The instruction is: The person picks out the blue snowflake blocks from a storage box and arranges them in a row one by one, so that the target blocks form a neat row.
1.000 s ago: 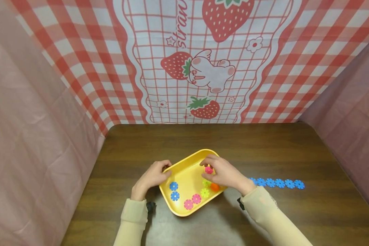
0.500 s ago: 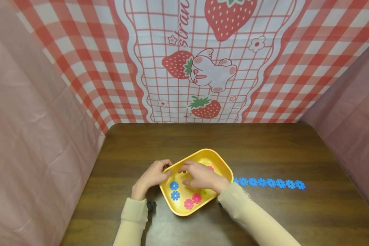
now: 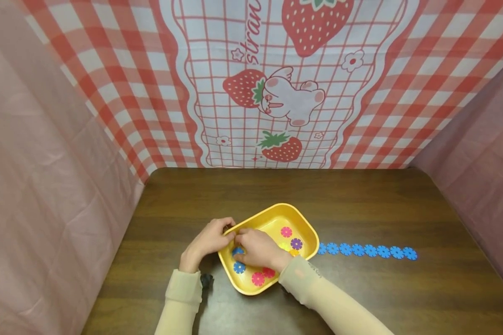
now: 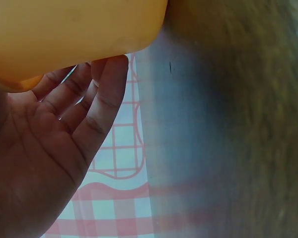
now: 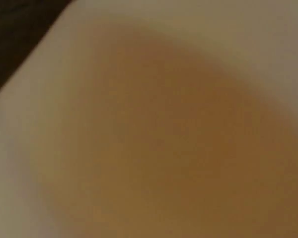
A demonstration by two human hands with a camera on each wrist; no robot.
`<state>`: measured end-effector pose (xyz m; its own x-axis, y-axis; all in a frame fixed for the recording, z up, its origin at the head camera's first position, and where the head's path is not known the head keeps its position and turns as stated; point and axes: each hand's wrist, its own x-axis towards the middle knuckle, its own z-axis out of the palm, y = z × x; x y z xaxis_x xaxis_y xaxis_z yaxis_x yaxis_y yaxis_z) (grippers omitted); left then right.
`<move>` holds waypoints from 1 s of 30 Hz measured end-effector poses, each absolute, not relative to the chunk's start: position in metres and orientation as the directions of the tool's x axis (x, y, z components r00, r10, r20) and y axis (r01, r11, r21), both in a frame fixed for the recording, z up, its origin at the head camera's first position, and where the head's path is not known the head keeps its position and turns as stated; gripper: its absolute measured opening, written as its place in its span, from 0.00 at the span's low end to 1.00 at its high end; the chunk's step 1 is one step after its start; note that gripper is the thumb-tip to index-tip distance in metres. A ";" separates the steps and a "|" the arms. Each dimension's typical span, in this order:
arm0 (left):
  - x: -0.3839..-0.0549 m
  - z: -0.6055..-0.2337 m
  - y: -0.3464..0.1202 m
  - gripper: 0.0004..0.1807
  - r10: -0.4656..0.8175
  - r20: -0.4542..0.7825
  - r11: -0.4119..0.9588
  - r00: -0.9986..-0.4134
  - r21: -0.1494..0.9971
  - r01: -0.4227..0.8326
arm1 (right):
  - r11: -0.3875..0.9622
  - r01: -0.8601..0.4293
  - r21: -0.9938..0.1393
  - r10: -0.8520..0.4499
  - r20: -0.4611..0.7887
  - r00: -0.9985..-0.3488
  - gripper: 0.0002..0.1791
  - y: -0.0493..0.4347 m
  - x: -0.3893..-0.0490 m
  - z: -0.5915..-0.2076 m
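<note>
A yellow plastic tray (image 3: 306, 226) sits at an angle on the table. My left hand (image 3: 209, 242) grips its left corner, thumb over the rim and fingers outside; the left wrist view shows those fingers (image 4: 100, 106) against the outer wall. Inside the tray, my right hand (image 3: 257, 250) reaches over the left end, thumb and fingers apart around a blue snowflake disc (image 3: 237, 251). Just below lies another blue disc (image 3: 239, 267). Pink discs (image 3: 258, 279), a red-pink one (image 3: 286, 231), a purple one (image 3: 296, 244) and yellow and orange ones (image 3: 294, 252) lie around, partly hidden by the right hand.
A row of several linked blue snowflake discs (image 3: 370, 251) runs rightward from the tray's right side on the brown wooden table (image 3: 360, 200). A strawberry-print checked cloth (image 3: 293, 102) hangs behind, with pink curtains (image 3: 63, 186) at the sides. The right wrist view is only blur.
My right hand has moved left and down across the tray from its right end to the blue discs, uncovering the purple disc and more of the blue row. The left hand keeps its grip.
</note>
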<state>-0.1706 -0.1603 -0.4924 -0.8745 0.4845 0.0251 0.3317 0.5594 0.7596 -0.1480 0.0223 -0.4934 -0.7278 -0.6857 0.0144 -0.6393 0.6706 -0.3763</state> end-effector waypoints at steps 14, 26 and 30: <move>-0.167 -0.492 -0.159 0.04 0.476 0.035 0.563 -0.879 0.756 0.335 | 0.726 -0.625 -0.288 -0.650 0.012 -0.760 0.12 0.017 -0.146 -0.498; -0.168 -0.492 -0.160 0.03 0.479 0.030 0.567 -0.877 0.753 0.335 | 0.738 -0.604 -0.301 -0.638 -0.021 -0.769 0.08 0.023 -0.149 -0.498; -0.168 -0.492 -0.160 0.03 0.479 0.031 0.568 -0.877 0.751 0.337 | 0.735 -0.604 -0.310 -0.641 -0.025 -0.767 0.12 0.026 -0.150 -0.497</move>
